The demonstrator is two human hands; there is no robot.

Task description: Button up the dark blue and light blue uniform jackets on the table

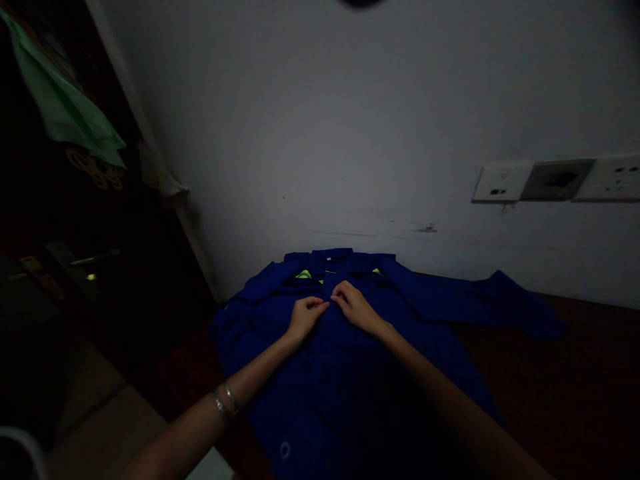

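Observation:
A blue long-sleeved work jacket (330, 380) with yellow-green strips at the chest lies spread on a dark reddish table, collar towards the wall. My left hand (306, 316) pinches the front edge of the jacket just below the collar. Close beside it, my right hand (353, 305) pinches the same front strip, fingertips nearly meeting those of the left. Whether a button or snap sits between the fingers is too dark to make out. One sleeve (480, 300) stretches out to the right; the left sleeve lies folded along the body.
A pale wall (350, 133) rises right behind the table (575, 387), with socket plates (555, 180) at the right. A dark door with a handle (95, 259) and a hanging green cloth (65, 107) stands at the left. Tiled floor (100, 413) shows below it.

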